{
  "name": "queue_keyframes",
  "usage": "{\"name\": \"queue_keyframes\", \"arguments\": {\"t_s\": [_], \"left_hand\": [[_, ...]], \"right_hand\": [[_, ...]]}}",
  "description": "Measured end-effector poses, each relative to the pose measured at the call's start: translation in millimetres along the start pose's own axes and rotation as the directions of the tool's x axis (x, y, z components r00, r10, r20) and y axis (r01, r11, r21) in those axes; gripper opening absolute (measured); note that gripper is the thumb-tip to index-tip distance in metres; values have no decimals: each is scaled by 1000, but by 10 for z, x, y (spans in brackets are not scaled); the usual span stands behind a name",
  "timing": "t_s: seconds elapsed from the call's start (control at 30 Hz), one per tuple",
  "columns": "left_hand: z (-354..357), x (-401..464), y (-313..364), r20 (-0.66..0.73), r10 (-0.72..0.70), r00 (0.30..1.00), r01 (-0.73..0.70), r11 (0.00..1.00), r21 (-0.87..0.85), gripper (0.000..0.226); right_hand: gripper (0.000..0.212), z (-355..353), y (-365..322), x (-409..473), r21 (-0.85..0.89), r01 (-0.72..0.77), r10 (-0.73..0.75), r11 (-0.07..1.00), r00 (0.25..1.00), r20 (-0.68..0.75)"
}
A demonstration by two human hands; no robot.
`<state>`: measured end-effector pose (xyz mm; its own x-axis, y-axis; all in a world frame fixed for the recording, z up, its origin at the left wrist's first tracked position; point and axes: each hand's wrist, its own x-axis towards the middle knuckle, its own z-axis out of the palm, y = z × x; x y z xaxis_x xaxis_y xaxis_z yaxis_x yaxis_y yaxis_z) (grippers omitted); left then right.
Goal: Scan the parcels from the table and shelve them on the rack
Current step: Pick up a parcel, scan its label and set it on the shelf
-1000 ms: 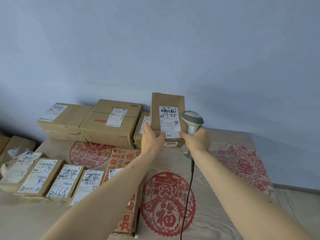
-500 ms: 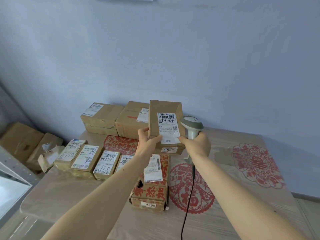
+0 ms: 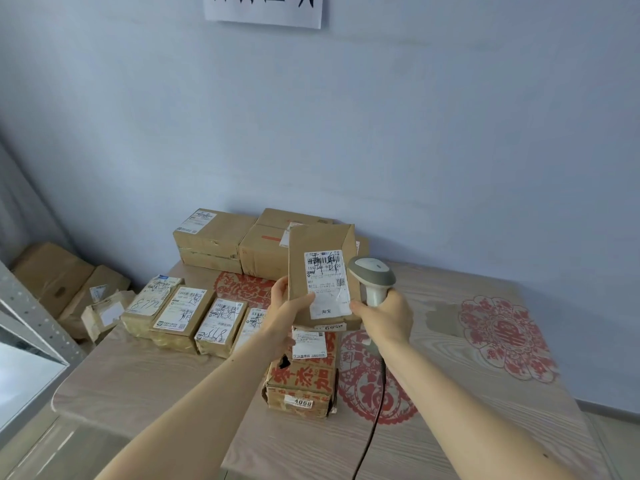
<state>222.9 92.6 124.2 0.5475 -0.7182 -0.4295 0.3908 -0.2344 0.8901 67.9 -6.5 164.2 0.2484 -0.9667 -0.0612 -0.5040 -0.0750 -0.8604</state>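
Observation:
My left hand (image 3: 284, 308) holds a brown cardboard parcel (image 3: 322, 251) upright above the table, its white label facing me. My right hand (image 3: 386, 315) grips a grey barcode scanner (image 3: 372, 275) right beside the parcel's right edge, and its fingers also touch the parcel's lower right corner. The scanner's black cable hangs down over the table. Under the held parcel lies a box with red characters and the number 4068 (image 3: 300, 379). A row of several small labelled parcels (image 3: 187, 311) lies to the left.
Larger boxes (image 3: 214, 239) are stacked at the back of the wooden table (image 3: 460, 403), which bears red paper-cut patterns. A grey metal rack post (image 3: 26, 306) stands at the left edge. More boxes (image 3: 52, 275) sit on the floor beyond it. A paper sign (image 3: 263, 10) hangs on the wall.
The view has pulled back and tilted up, so the wall sign, rack post and floor boxes appear. The parcel has lifted a little off the pile, still held with the scanner beside it.

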Motion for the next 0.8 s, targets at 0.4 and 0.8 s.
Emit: {"name": "queue_keyframes", "arguments": {"t_s": [0.4,0.8], "left_hand": [[235,-20,-182,1,-25,1000,25,1000,3,65],[388,169,-462,-117,102,988,-102,995,8,74]], "right_hand": [[30,-258,227,87,-5,-14,14,1000,994,108],[21,-433,233,100,-6,97,-96,995,994,50]]}}
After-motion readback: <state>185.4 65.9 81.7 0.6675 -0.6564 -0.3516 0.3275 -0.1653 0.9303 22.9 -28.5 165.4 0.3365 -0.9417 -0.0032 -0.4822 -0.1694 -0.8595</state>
